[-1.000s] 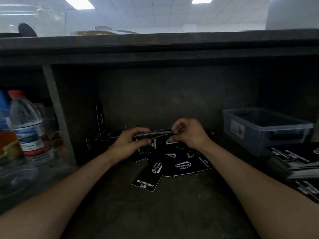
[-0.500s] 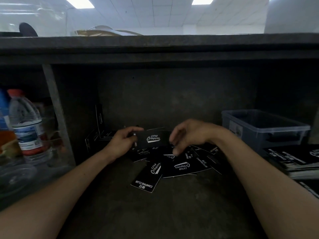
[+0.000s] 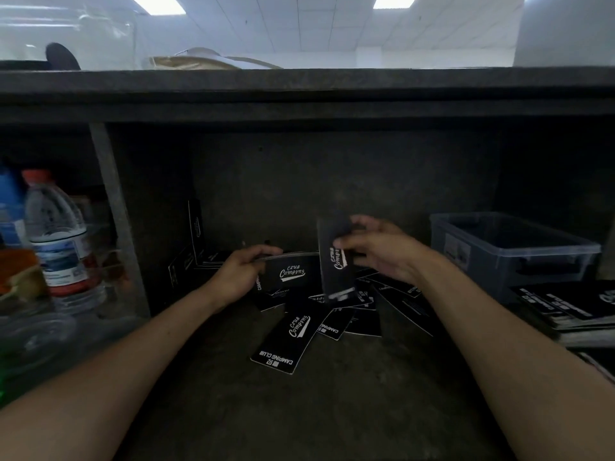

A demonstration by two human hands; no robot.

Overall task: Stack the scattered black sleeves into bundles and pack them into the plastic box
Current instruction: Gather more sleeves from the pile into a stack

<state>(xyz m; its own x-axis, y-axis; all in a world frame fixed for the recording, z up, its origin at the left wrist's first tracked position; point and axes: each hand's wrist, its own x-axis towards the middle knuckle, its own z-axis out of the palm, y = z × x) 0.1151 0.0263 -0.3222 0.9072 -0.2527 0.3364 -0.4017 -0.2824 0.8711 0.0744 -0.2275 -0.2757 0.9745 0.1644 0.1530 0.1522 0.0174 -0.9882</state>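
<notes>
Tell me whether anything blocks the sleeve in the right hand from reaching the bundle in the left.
Nothing visible does. The sleeve, pinched upright by the right hand, hangs directly beside the bundle gripped by the left hand, with no object between them. Whether they touch is unclear.

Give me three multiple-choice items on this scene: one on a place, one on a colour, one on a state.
1. Where does the plastic box stand?
A. far left
B. on the right
C. on the top ledge

2. What colour is the cap of the water bottle?
A. green
B. red
C. white

3. What is the right hand doing?
A. lying flat
B. gripping the box
C. holding one sleeve on end

Answers:
1. B, it sits at the right edge of the view.
2. B, the cap shows red.
3. C, it holds a single sleeve upright.
</notes>
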